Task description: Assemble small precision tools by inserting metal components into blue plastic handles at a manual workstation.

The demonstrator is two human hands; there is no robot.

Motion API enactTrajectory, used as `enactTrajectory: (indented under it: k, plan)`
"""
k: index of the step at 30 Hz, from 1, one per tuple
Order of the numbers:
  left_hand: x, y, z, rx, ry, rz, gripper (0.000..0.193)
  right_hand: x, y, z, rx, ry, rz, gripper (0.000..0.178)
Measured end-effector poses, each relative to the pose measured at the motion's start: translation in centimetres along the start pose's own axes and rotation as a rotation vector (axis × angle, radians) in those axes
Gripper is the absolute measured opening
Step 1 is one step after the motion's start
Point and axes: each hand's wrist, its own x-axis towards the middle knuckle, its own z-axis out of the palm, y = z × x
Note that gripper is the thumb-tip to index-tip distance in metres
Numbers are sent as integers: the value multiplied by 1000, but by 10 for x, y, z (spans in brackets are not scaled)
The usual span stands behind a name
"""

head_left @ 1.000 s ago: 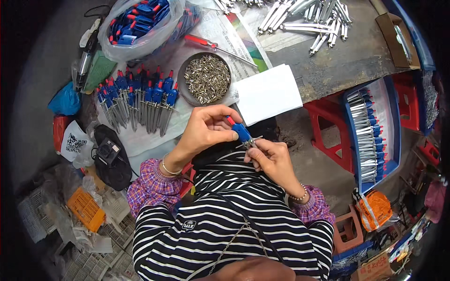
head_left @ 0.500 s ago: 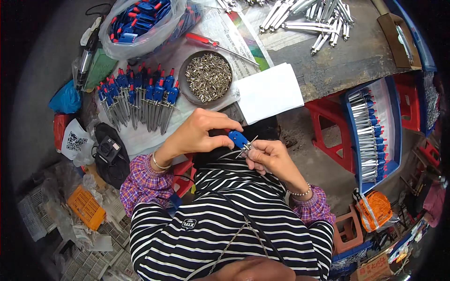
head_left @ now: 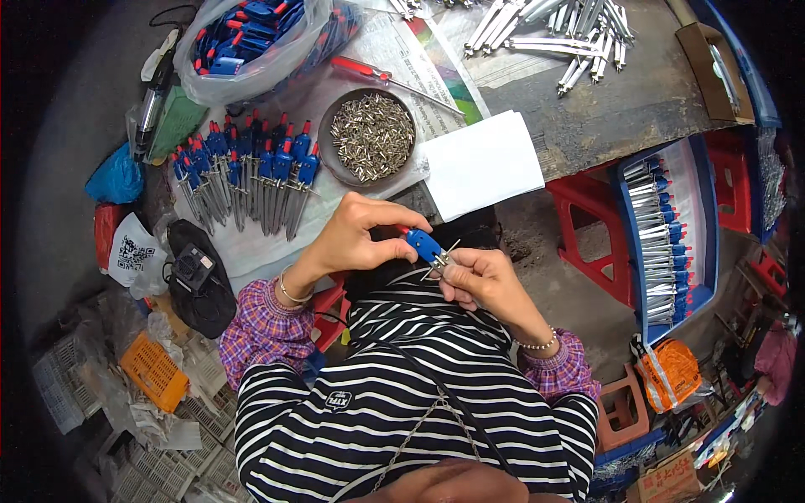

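Over my lap, both hands hold one small tool (head_left: pixel 425 246) with a blue plastic handle, a red end and thin metal parts. My left hand (head_left: pixel 360 239) pinches the handle near its red end between thumb and index finger. Gripping the metal end, my right hand (head_left: pixel 485 282) has its thumb on top and fingers curled beneath. A thin rod sticks out crosswise there; the rest of the metal is hidden by the right fingers. Beyond my left hand, similar blue-handled tools (head_left: pixel 281 163) lie in rows on the table. Near them stands a round bowl (head_left: pixel 329 159) of small metal pins (head_left: pixel 373 138).
A plastic bag (head_left: pixel 310 50) of blue and red handles stands at the far left. A red-handled screwdriver (head_left: pixel 365 70), white paper (head_left: pixel 485 163) and silver metal parts (head_left: pixel 579 33) lie on the table. To the right, a blue tray (head_left: pixel 711 277) holds similar tools beside a red stool (head_left: pixel 595 251).
My hands stay almost in place on the tool. The left thumb and index finger have shifted slightly, showing a bit more of the red end.
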Motion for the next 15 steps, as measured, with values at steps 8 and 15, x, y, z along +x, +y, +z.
enactTrajectory:
  k: [8,15]
  plan:
    - [3,-1,-3,18,-37,36,31,1,0,2,-12,17,-5,21]
    - [8,6,-32,59,107,2,32,3,10,-2,-110,153,-125,18]
